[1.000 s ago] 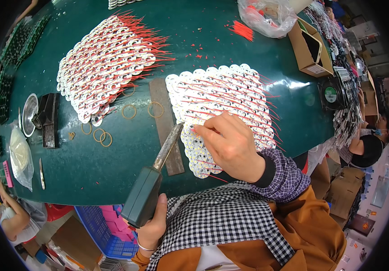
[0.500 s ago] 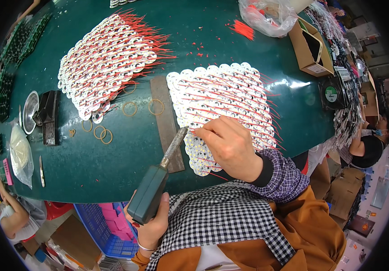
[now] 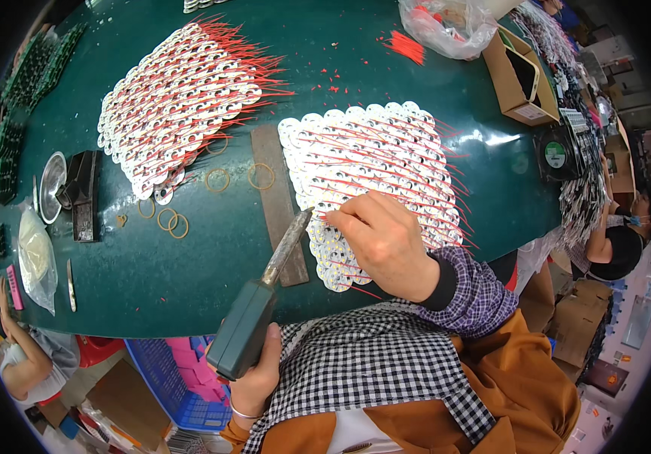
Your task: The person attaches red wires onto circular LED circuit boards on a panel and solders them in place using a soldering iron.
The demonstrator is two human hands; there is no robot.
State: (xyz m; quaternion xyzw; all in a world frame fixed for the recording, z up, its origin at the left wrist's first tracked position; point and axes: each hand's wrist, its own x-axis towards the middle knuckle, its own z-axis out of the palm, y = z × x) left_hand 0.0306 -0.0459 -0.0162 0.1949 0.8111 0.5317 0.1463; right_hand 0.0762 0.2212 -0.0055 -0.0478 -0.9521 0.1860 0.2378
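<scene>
Tabletop: discs, bag of scraps, perhaps

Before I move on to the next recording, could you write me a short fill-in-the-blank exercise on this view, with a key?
The left hand holds a dark green tool, while the right hand is over discs coloured mainly ____.
A flat bar lies along the discs' ____ side in the picture.
The bundle near the clear bag is ____ in colour.

Missing words: white; left; red
</scene>
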